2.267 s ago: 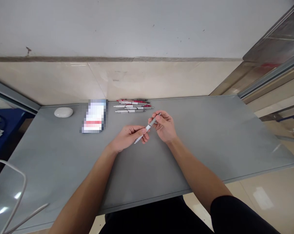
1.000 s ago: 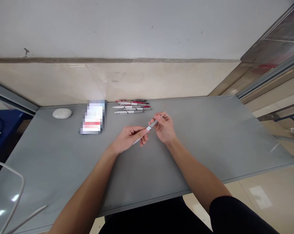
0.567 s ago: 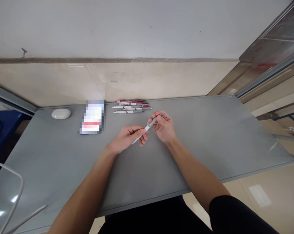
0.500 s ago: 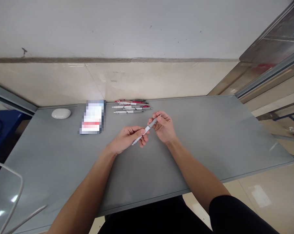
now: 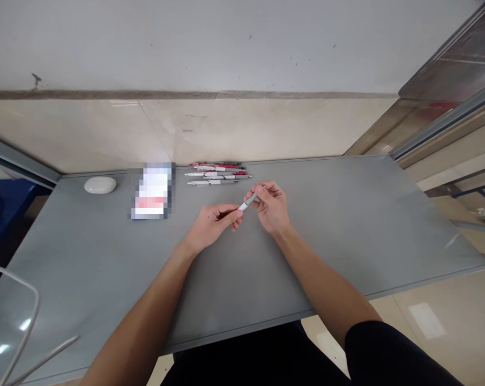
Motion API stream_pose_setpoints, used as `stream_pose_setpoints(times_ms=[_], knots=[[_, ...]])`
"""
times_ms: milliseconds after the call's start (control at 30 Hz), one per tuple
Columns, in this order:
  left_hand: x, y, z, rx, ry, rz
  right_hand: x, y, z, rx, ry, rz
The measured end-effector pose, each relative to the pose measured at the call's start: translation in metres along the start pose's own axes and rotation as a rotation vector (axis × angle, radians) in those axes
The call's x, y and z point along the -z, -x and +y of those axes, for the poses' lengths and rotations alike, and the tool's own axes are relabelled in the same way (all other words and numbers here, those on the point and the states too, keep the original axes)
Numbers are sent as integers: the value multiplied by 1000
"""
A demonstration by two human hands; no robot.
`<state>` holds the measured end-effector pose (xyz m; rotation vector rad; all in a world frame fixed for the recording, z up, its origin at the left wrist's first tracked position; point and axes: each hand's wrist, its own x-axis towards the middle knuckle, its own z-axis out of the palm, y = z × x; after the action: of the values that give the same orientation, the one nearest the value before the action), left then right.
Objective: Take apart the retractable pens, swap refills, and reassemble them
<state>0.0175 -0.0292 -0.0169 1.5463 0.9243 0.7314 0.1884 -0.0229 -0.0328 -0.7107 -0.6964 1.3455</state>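
A white pen with a grey grip section (image 5: 247, 202) is held between my two hands above the grey table (image 5: 338, 225). My left hand (image 5: 215, 225) pinches its white end between thumb and fingers, which cover most of that part. Around the grey end, my right hand (image 5: 271, 206) has its thumb and fingers closed, with the tip poking out at the upper right. Behind my hands, several white, grey and red pens (image 5: 216, 174) lie in a loose pile at the table's back edge.
A blurred phone-like object (image 5: 151, 191) lies left of the pens. Farther left sits a white rounded case (image 5: 100, 185). A white cable (image 5: 35, 308) curves over the front left. The wall (image 5: 242, 128) rises directly behind the table.
The pen's white end has become mostly hidden by my left hand, whose fingers have curled in more. My right hand has shifted slightly right, its thumb farther over the grey part.
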Motion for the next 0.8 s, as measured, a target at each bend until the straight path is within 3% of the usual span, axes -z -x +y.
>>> stream_pose_setpoints(times_ms=[233,467,800], knots=[[3,2,6,23,99,-130,4,1,-3,-23,-11,-124],[3,5,13,147,212,-240,6,2,-2,-43,-62,-175],[1,3,9,78,152,-172,6,2,-3,-51,-95,-186]])
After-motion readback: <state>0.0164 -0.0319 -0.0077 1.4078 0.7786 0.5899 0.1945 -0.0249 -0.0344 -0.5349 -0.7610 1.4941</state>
